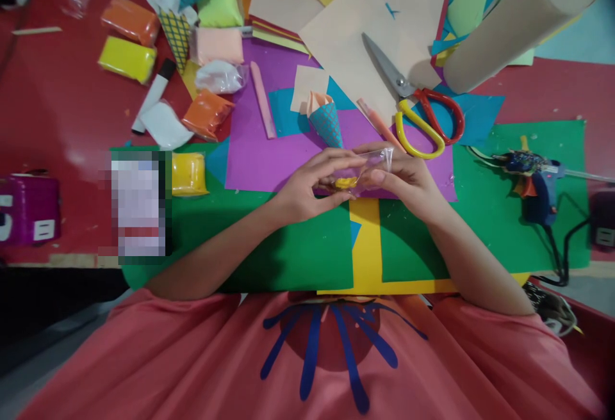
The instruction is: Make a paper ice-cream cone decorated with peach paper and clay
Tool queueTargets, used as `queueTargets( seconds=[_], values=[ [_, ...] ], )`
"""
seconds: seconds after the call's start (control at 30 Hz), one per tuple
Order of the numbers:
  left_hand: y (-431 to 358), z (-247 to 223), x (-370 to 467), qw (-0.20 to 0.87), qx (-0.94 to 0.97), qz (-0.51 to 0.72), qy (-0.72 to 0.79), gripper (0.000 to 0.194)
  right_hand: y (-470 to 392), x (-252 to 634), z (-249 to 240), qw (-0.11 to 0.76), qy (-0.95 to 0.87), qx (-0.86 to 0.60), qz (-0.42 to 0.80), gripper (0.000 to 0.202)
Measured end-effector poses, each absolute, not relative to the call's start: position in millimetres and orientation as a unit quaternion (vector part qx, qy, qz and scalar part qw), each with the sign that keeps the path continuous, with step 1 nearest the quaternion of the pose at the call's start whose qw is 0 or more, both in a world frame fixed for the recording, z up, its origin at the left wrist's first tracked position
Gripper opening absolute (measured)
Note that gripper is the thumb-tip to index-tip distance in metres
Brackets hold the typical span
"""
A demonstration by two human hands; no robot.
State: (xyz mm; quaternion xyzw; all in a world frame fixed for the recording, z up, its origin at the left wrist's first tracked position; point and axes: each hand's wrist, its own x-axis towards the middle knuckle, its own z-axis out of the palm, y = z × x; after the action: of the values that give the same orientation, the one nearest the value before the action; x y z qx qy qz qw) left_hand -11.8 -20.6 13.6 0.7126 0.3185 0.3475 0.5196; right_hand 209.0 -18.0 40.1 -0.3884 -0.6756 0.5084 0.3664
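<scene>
Between my two hands is a clear plastic packet (pixel 369 162) with a small yellow lump of clay (pixel 346 182) in it. My left hand (pixel 307 184) curls round the packet's left side, thumb below and fingers above. On the right side, my right hand (pixel 408 180) grips the packet, its thumb pressed on the plastic. Just beyond my fingers lies a small blue patterned paper cone (pixel 327 122) with a peach top. A pink stick-like tool (pixel 262 100) rests to its left, and a second pink tool (pixel 379 124) to its right.
Large scissors (pixel 403 87) with red and yellow handles lie partly open at the back right. A glue gun (pixel 541 183) with a cord is at far right, below a thick paper roll (pixel 521 26). Several clay packets (pixel 129 20), a marker (pixel 154 96) and a phone-like blurred object (pixel 138 205) are left.
</scene>
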Motion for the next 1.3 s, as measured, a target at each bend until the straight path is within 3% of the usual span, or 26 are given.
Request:
queueTargets(
  seconds=[0.2,0.43,0.6,0.73,0.93,1.03,1.3],
  values=[
    [-19,21,-11,0.595,0.665,0.321,0.317,0.051,-19,210,40,0.339,-0.664,-0.375,0.551,0.039],
    [-21,22,-8,0.709,0.556,0.307,0.306,0.056,-22,209,44,0.285,-0.768,-0.374,0.435,0.046],
    [-15,17,-6,0.702,0.508,0.376,0.329,0.071,-22,209,44,0.28,-0.795,-0.363,0.396,0.051],
    [-11,15,-7,0.736,0.449,0.361,0.356,0.059,-23,209,42,0.308,-0.79,-0.379,0.371,0.049],
    [-14,15,-3,0.747,0.454,0.33,0.356,0.061,-25,203,33,0.226,-0.846,-0.398,0.274,0.073],
    [-14,15,-3,0.742,0.464,0.338,0.347,0.061,-25,204,31,0.258,-0.844,-0.389,0.263,0.067],
    [-9,11,-7,0.698,0.443,0.4,0.396,0.055,-25,211,37,0.343,-0.78,-0.369,0.371,0.04]
  ],
)
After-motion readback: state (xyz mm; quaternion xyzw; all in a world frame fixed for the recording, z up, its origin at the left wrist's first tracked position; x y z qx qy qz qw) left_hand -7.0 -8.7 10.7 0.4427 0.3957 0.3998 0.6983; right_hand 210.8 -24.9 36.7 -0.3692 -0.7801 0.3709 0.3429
